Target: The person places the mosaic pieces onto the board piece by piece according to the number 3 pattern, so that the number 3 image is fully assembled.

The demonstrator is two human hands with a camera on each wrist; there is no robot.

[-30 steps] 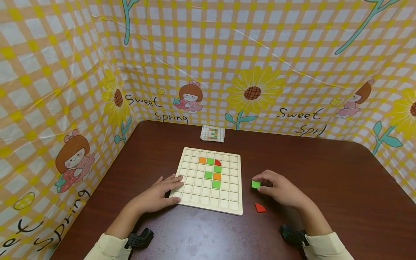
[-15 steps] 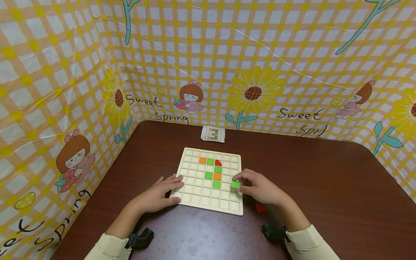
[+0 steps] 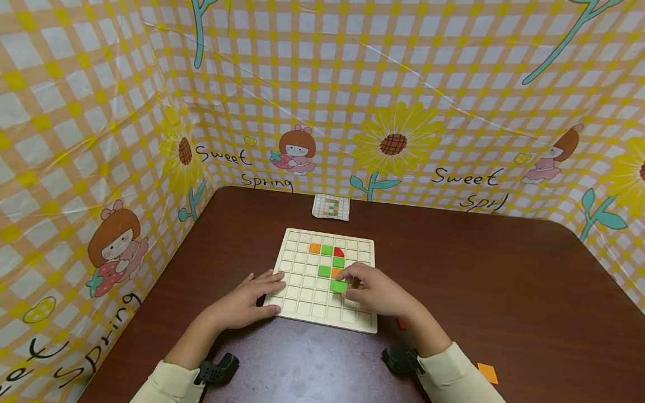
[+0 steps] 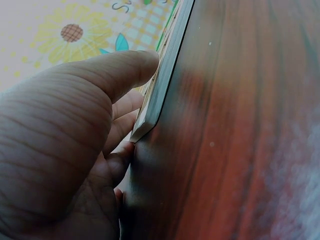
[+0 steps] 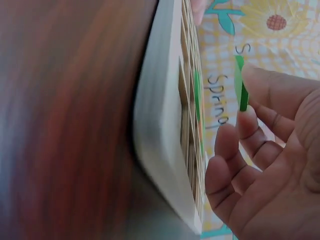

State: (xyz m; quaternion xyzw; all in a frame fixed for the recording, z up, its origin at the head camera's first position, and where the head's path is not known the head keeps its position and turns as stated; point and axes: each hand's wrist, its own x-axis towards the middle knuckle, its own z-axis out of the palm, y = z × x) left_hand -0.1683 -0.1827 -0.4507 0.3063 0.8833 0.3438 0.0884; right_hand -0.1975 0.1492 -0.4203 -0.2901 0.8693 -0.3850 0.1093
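Note:
A pale wooden grid board (image 3: 302, 294) lies on the table, with orange, green and red tiles set in some of its squares. My left hand (image 3: 247, 302) rests on the board's left edge, fingers spread and thumb at the near corner. Over the board's right half, my right hand (image 3: 380, 291) pinches a green square tile (image 5: 241, 85) between thumb and fingertips. In the right wrist view that tile is apart from the board. From the head it covers a green tile in the grid, and the fingers partly cover an orange tile (image 3: 335, 272).
Behind the board lies a printed card (image 3: 330, 207) with a coloured grid pattern. A red piece (image 3: 401, 324), mostly hidden by my right forearm, lies right of the board. An orange tile (image 3: 487, 373) lies by my right sleeve. A checked cloth (image 3: 322, 84) hangs around the table.
My right hand has carried the green tile leftward from the table to above the board. The orange tile by my right sleeve has come into view. My left hand has stayed in place.

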